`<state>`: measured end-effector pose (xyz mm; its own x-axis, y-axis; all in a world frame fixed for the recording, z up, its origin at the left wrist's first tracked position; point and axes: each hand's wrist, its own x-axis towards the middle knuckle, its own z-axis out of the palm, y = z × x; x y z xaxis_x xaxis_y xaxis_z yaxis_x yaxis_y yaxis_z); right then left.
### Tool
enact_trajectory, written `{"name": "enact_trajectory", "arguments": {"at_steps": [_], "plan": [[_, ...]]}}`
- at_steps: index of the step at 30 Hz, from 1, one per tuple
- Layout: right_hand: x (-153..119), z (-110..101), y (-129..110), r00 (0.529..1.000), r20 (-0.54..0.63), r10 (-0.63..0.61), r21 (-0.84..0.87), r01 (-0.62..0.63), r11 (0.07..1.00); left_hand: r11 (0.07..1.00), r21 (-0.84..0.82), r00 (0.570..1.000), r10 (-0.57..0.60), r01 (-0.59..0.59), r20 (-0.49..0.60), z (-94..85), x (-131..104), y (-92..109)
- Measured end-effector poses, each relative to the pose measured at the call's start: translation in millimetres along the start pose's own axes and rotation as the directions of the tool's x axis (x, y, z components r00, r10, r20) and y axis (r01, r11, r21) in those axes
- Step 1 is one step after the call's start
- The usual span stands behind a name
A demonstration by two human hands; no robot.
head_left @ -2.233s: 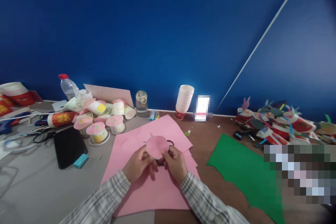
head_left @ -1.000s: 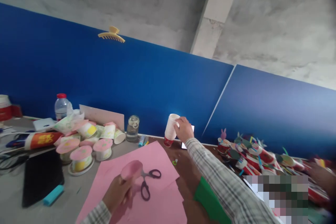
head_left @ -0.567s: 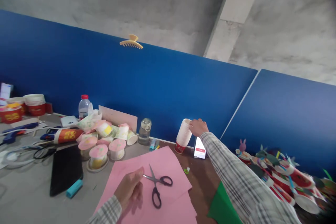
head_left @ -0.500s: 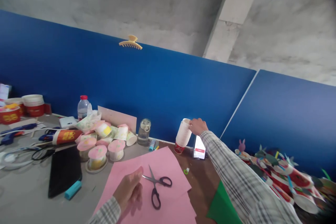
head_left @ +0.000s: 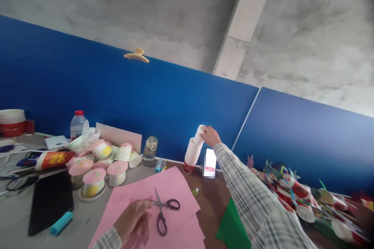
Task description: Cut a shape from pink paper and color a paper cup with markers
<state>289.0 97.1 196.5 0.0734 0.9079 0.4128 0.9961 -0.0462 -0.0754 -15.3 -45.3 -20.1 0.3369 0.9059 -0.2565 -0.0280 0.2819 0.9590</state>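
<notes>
My right hand [head_left: 210,137] grips a white paper cup [head_left: 200,135] by its rim and lifts it partly out of the top of a stack of paper cups [head_left: 193,152]. The lowest cup of the stack shows a red band. My left hand [head_left: 133,218] is loosely curled over pink paper [head_left: 172,182], with nothing visible in it. Its fingertips are at the blade tip of open scissors [head_left: 161,212] with dark handles; I cannot tell whether they touch. The scissors lie on the paper.
A phone [head_left: 209,163] stands right of the stack, and green paper [head_left: 233,225] lies nearer. Decorated cups [head_left: 94,183] crowd the left, beside a glass bottle [head_left: 150,151] and a black tablet-like slab [head_left: 52,198]. More cup crafts [head_left: 304,208] pile up at right. A blue partition [head_left: 163,105] stands behind.
My right hand has raised the top cup partly out of the stack. My left hand stays by the scissors. The view has shifted to the right.
</notes>
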Motion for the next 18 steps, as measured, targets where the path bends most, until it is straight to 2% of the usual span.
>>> {"name": "enact_trajectory", "arguments": {"at_steps": [5, 7, 9, 12, 15, 18], "plan": [[-1.7, 3.6, -10.6, 0.999, 0.045, -0.017, 0.093, 0.013, 0.996, 1.0, -0.012, 1.0, 0.017, -0.017, -0.009, -0.3, 0.6, -1.7], [-2.0, -1.0, -14.6, 1.0, 0.025, -0.011, 0.134, 0.007, 0.991, 1.0, -0.012, 1.0, 0.016, -0.016, -0.004, -0.7, 1.2, -2.4], [-3.1, -10.7, -18.6, 0.999, -0.045, 0.005, 0.183, 0.003, 0.983, 1.0, -0.02, 1.0, 0.011, -0.011, 0.007, -1.1, 2.0, -3.4], [-9.7, -31.2, -26.2, 0.974, -0.219, 0.049, 0.289, 0.017, 0.957, 0.999, -0.04, 0.999, 0.021, -0.019, 0.029, -1.5, 1.4, -4.2], [-31.4, -43.4, -37.9, 0.924, -0.356, 0.138, 0.445, 0.038, 0.895, 0.997, -0.057, 0.997, 0.056, -0.053, 0.052, -0.3, -2.1, -1.7], [-79.2, -27.6, -54.1, 0.929, -0.319, 0.185, 0.615, 0.055, 0.787, 0.995, -0.034, 0.989, 0.102, -0.099, 0.107, 3.6, -6.5, 2.9]]}}
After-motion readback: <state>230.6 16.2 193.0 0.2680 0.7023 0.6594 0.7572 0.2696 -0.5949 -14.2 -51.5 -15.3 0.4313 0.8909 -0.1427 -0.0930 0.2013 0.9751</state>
